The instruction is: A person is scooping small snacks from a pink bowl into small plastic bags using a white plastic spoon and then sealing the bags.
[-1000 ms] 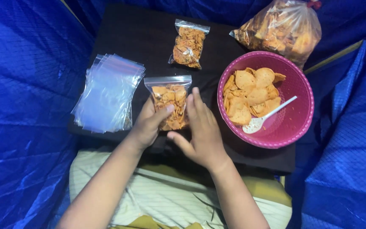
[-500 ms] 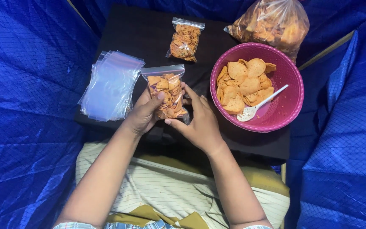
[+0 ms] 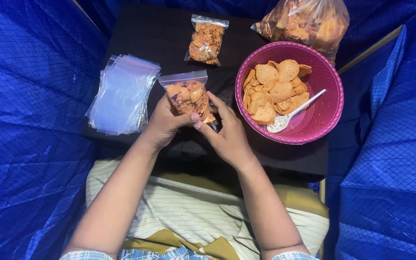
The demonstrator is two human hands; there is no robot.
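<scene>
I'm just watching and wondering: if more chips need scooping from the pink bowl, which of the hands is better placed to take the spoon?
Probably the right hand. It sits beside the pink bowl where the white spoon lies, while the left hand is on the far side of the small chip bag both hold.

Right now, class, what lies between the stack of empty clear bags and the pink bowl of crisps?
In the head view, the small bag of crisps sits there, held by the left hand and right hand, between the stack of empty bags and the pink bowl.
</scene>
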